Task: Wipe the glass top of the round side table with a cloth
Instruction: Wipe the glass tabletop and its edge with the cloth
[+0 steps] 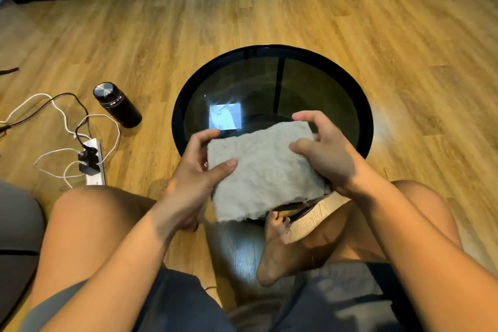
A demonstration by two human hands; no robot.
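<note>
Both hands, left hand [200,170] and right hand [327,155], are gripping the fluffy folded grey cloth [265,170] by its short ends above the round dark glass tabletop [304,89], looks soft, light, floppy, so flatten it under a palm.

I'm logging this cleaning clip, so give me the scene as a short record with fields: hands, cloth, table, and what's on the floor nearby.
left hand: grips the cloth's left edge
right hand: grips the cloth's right edge
cloth: grey, fluffy, folded, held over the near part of the table
table: round, dark glass top, black rim, nothing resting on it
wiping: not yet started, as far as can be seen
floor: black bottle, white power strip with cables
</note>
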